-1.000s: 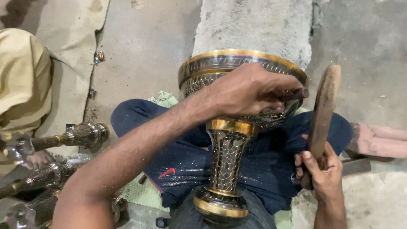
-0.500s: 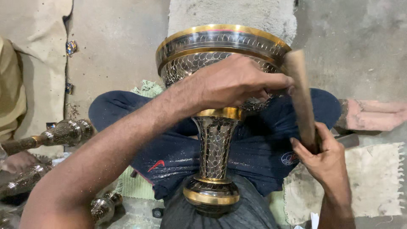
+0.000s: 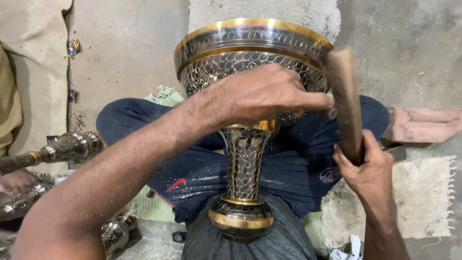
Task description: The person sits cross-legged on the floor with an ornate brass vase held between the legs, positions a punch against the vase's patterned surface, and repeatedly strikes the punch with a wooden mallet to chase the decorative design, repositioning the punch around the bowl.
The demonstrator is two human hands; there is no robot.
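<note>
One camera only, worn on the head, looks steeply down and very near at the lap, the crossed legs (image 3: 288, 168) and the floor (image 3: 409, 58).

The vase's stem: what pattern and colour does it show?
The vase stem shows a dark, scale-like engraved pattern between gold bands, clearest in the head view.

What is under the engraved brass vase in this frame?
The vase lies across the person's lap on dark blue trousers, its foot against a grey shirt. The left hand covers part of its bowl.
</note>
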